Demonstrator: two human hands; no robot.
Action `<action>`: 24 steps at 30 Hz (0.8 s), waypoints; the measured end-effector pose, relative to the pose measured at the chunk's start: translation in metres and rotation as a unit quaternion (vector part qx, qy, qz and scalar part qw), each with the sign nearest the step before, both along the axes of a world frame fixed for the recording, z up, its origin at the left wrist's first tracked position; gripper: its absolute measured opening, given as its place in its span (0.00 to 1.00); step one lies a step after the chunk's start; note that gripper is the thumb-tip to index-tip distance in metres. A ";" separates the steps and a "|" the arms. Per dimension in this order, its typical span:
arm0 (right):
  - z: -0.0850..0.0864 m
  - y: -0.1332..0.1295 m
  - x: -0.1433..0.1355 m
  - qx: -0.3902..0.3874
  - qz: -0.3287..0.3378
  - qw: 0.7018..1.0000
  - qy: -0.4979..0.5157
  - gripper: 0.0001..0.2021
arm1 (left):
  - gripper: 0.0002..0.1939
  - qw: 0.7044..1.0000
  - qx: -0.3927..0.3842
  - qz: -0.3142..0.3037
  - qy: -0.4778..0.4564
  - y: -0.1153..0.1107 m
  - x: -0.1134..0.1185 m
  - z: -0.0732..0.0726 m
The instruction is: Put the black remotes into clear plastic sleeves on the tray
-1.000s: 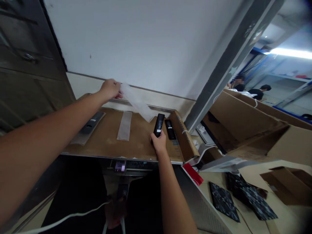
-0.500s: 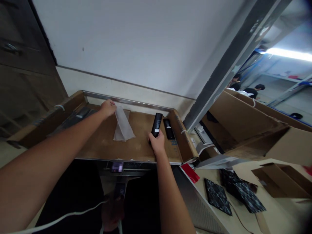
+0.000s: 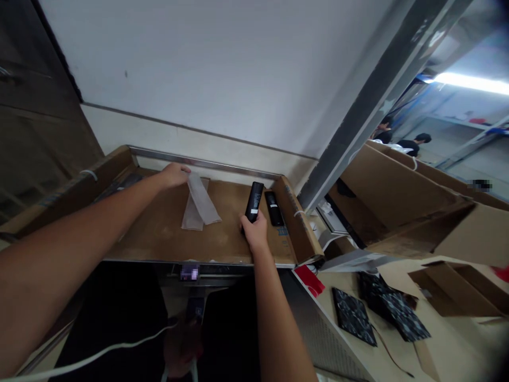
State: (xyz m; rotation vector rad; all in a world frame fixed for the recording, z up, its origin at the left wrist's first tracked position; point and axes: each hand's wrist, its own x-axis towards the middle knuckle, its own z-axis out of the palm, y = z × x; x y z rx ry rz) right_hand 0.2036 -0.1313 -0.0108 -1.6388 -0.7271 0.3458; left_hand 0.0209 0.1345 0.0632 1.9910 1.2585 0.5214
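Note:
My left hand (image 3: 176, 175) is closed on the upper end of a whitish translucent plastic sleeve (image 3: 202, 199), near the back edge of the cardboard-lined tray (image 3: 159, 233). Another sleeve (image 3: 192, 218) of the same kind lies under it and crosses it. In my right hand (image 3: 255, 229) is a black remote control (image 3: 254, 199), gripped at its near end and tilted up, with a small white label facing me. A second black remote control (image 3: 274, 208) with a white label lies on the cardboard just to its right.
Dark items in clear plastic (image 3: 119, 187) lie at the tray's left, partly behind my left forearm. Raised cardboard walls (image 3: 300, 223) bound the tray's sides. On the right are a large open carton (image 3: 409, 196), a smaller box (image 3: 457, 289) and black patterned pouches (image 3: 353, 315). People sit far back.
The view has shifted slightly. The top sleeve has spread a little further from the one under it. Both hands keep their holds.

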 end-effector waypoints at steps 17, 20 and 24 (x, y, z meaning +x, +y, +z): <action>0.003 -0.001 -0.001 0.003 0.002 1.000 0.006 0.13 | 0.09 0.953 -0.080 0.034 -0.291 -0.035 0.019 0.050; 0.002 -0.001 0.000 -0.004 0.005 1.000 0.004 0.15 | 0.21 0.961 -0.046 -0.029 -0.270 -0.047 0.024 0.060; -0.001 0.000 0.001 -0.006 0.007 1.000 0.011 0.15 | 0.30 0.975 -0.002 -0.062 -0.213 -0.054 0.029 0.059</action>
